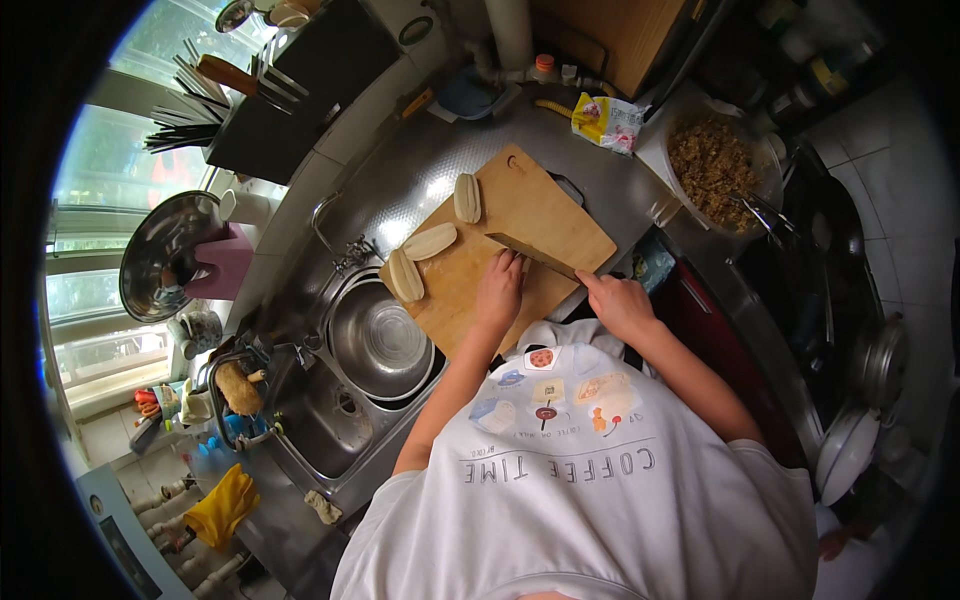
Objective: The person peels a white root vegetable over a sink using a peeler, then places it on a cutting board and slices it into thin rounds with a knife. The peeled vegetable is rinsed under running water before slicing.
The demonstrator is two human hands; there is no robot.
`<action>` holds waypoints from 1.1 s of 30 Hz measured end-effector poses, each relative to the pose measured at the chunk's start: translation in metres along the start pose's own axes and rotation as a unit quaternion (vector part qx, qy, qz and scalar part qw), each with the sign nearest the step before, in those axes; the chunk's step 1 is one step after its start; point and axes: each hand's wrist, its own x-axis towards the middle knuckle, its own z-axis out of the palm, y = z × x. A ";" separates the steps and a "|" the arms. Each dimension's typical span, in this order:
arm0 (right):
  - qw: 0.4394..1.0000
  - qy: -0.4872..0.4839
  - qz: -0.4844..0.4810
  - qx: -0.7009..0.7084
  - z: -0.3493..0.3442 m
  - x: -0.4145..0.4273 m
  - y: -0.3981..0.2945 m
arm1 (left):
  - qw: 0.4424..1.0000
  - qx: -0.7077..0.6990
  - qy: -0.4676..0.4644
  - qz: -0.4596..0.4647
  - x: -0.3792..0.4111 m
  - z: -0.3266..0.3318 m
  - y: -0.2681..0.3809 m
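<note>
A wooden cutting board (487,300) lies askew on the steel counter. My right hand (616,301) is closed on the handle of a kitchen knife (536,255), whose blade points left across the board. Beside the blade, my left hand (501,291) rests on the board with its fingers bent; whether something lies under the fingertips cannot be told. Three pale, elongated pieces of food lie on the board: one near its upper left edge (467,199), a second lower down (430,242), and a third at the left corner (406,275).
Left of the board is a double sink (322,457) holding a steel basin (386,337). At the upper right stand a bowl of brown minced filling (712,169) with tongs and a yellow-white packet (609,122). A wok (847,247) sits on the far right. Part of another person (844,540) shows at the lower right.
</note>
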 end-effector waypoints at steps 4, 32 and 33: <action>1.000 -0.013 -0.007 -0.027 -0.005 0.000 -0.007 | 0.995 0.037 -0.079 -0.040 -0.002 0.010 -0.010; 0.997 -0.043 0.028 0.054 -0.003 0.016 -0.003 | 0.994 0.056 -0.091 -0.035 -0.003 0.014 -0.011; 0.997 -0.049 0.032 0.043 -0.005 0.015 -0.006 | 0.992 0.051 -0.108 -0.046 -0.002 0.014 -0.012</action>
